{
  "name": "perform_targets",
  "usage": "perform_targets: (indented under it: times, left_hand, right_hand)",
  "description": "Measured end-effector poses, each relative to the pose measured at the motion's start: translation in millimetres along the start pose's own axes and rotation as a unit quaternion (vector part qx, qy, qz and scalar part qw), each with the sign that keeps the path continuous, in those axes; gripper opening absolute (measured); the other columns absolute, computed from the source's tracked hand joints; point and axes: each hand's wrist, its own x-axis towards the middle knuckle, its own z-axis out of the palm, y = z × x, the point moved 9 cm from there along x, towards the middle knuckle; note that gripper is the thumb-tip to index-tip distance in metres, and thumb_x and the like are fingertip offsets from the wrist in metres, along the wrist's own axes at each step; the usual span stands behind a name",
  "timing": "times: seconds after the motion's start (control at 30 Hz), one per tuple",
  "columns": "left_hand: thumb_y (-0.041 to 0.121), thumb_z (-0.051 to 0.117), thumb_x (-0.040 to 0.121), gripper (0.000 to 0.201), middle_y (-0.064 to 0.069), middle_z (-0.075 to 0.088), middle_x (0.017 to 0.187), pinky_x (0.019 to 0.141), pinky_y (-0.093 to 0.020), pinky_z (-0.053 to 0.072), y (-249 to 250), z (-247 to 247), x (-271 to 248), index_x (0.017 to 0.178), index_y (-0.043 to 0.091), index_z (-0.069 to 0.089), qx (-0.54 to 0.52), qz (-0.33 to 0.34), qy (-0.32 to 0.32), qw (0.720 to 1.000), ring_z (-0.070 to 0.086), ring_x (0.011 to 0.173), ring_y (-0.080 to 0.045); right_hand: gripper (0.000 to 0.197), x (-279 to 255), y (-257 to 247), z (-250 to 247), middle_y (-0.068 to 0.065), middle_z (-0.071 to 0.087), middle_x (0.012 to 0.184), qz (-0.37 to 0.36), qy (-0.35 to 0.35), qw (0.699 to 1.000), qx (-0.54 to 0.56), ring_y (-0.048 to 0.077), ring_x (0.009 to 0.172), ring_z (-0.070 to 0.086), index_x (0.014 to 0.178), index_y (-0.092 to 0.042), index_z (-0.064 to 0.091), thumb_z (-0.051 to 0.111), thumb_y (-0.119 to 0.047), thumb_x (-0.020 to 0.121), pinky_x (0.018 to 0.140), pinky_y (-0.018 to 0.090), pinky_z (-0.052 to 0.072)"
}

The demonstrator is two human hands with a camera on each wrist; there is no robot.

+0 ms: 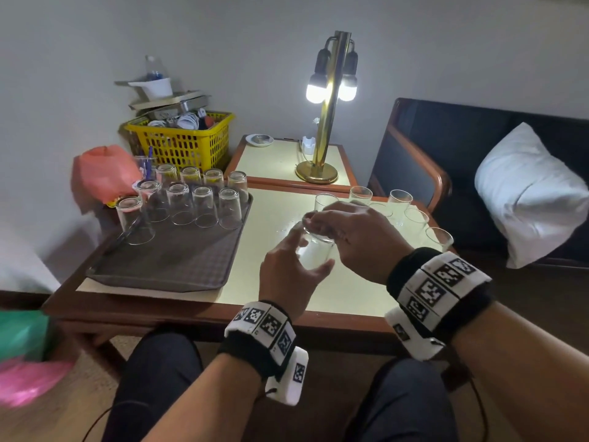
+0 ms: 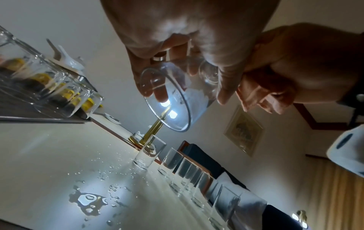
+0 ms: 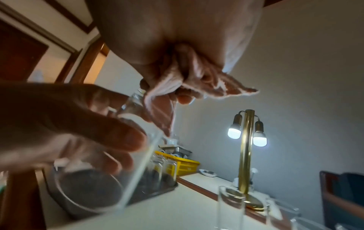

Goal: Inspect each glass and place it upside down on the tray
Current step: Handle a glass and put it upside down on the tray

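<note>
A wooden-edged table [image 1: 350, 291] with a pale top carries all task items. A dark tray [image 1: 178, 260] occupies the table's left half; its near portion is bare. Nine inverted glasses [image 1: 204, 205] stand along the tray's far edge and far-left corner, in two rows plus one nearer the left edge. Upright glasses [image 1: 400, 202] are grouped at the table's far-right corner and along the right edge. A brass lamp [image 1: 328, 122], lit, stands on a second table behind the far edge. A yellow basket [image 1: 185, 141] sits beyond the tray's far edge.

The held glass [image 1: 314, 250] is above the table's centre, clear of the surface, mouth tilted downward. The left hand [image 1: 287, 275] wraps its side wall with curled fingers. The right hand [image 1: 353, 237] clamps its upper, base end from above. Water droplets [image 2: 88, 200] lie on the table below.
</note>
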Motion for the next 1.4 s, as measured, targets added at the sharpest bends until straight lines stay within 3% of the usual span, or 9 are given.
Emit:
perform_targets:
  times: [0.13, 0.47, 0.6, 0.73, 0.83, 1.0, 1.13, 1.27, 1.4]
  left_hand:
    - [0.040, 0.087, 0.080, 0.076, -0.002, 0.072, 0.121, 0.088, -0.031, 0.058, -9, -8, -4, 0.146, 0.022, 0.052, -0.006, -0.032, 0.029, 0.999, 0.070, 0.102, -0.022]
    - [0.043, 0.086, 0.080, 0.077, -0.003, 0.074, 0.120, 0.086, -0.034, 0.058, 6, -11, -14, 0.145, 0.020, 0.053, 0.005, 0.004, 0.033, 0.999, 0.071, 0.100, -0.022]
    - [0.042, 0.087, 0.080, 0.073, -0.002, 0.074, 0.119, 0.087, -0.036, 0.060, -1, -21, -9, 0.141, 0.019, 0.056, 0.001, 0.004, 0.047, 0.999, 0.071, 0.100, -0.022]
    - [0.043, 0.087, 0.079, 0.074, -0.002, 0.074, 0.119, 0.084, -0.032, 0.058, 4, -15, -15, 0.142, 0.020, 0.056, -0.007, 0.008, 0.038, 0.999, 0.070, 0.097, -0.020]
    - [0.043, 0.087, 0.079, 0.074, -0.003, 0.074, 0.119, 0.088, -0.034, 0.060, 2, -15, -13, 0.142, 0.019, 0.056, -0.011, 0.016, 0.035, 0.999, 0.071, 0.101, -0.020]
    - [0.042, 0.088, 0.079, 0.075, -0.002, 0.074, 0.119, 0.080, -0.020, 0.049, 3, -13, -13, 0.143, 0.020, 0.056, -0.009, 0.011, 0.037, 0.999, 0.064, 0.091, -0.011]
    - [0.042, 0.087, 0.079, 0.071, 0.000, 0.073, 0.118, 0.082, -0.028, 0.057, 0, -13, -9, 0.140, 0.021, 0.057, -0.011, 0.006, 0.032, 0.999, 0.066, 0.092, -0.014]
    - [0.043, 0.087, 0.080, 0.074, 0.000, 0.073, 0.121, 0.080, -0.022, 0.052, 4, -8, -14, 0.143, 0.022, 0.055, -0.013, 0.006, 0.022, 1.000, 0.069, 0.097, -0.017]
    - [0.040, 0.088, 0.079, 0.074, -0.001, 0.073, 0.120, 0.083, -0.026, 0.055, 5, -2, -11, 0.143, 0.021, 0.056, -0.011, 0.009, -0.001, 1.000, 0.071, 0.098, -0.019]
  right_hand:
    - [0.029, -4, 1, -2, 0.003, 0.075, 0.111, -0.008, -0.019, 1.000, 0.002, 0.023, 0.098, 0.068, 0.120, -0.015, 0.074, 0.070, -0.004, 0.093, 0.084, 0.040, 0.061]
    - [0.030, 1, -11, -11, 0.002, 0.075, 0.112, -0.017, 0.010, 1.000, -0.003, 0.023, 0.100, 0.069, 0.119, -0.015, 0.074, 0.071, -0.003, 0.092, 0.086, 0.043, 0.061]
    - [0.029, -1, -24, -9, 0.001, 0.075, 0.111, -0.047, 0.003, 0.998, 0.028, 0.022, 0.099, 0.069, 0.119, -0.014, 0.074, 0.070, -0.004, 0.092, 0.086, 0.037, 0.060]
    - [0.030, 0, -14, -14, 0.004, 0.075, 0.111, -0.027, 0.012, 1.000, -0.006, 0.025, 0.100, 0.070, 0.119, -0.013, 0.074, 0.071, -0.002, 0.090, 0.086, 0.043, 0.061]
    - [0.030, -3, -22, -8, 0.003, 0.075, 0.111, -0.039, 0.009, 0.999, 0.025, 0.023, 0.099, 0.068, 0.119, -0.013, 0.074, 0.070, -0.004, 0.091, 0.085, 0.036, 0.060]
    - [0.030, -3, -8, -12, 0.003, 0.075, 0.112, -0.020, 0.011, 1.000, 0.000, 0.024, 0.101, 0.069, 0.118, -0.013, 0.075, 0.072, -0.003, 0.090, 0.086, 0.043, 0.061]
    - [0.029, -3, -19, -8, 0.000, 0.075, 0.111, -0.054, 0.001, 0.998, 0.033, 0.019, 0.098, 0.068, 0.118, -0.014, 0.074, 0.071, -0.004, 0.091, 0.086, 0.034, 0.060]
    - [0.029, -3, -4, -13, 0.001, 0.075, 0.108, -0.043, 0.001, 0.999, 0.006, 0.020, 0.095, 0.069, 0.116, -0.013, 0.076, 0.072, -0.001, 0.090, 0.084, 0.041, 0.061]
    - [0.028, -12, -9, -5, 0.000, 0.075, 0.110, -0.038, 0.007, 0.999, 0.027, 0.020, 0.096, 0.067, 0.118, -0.014, 0.074, 0.071, -0.005, 0.092, 0.082, 0.037, 0.060]
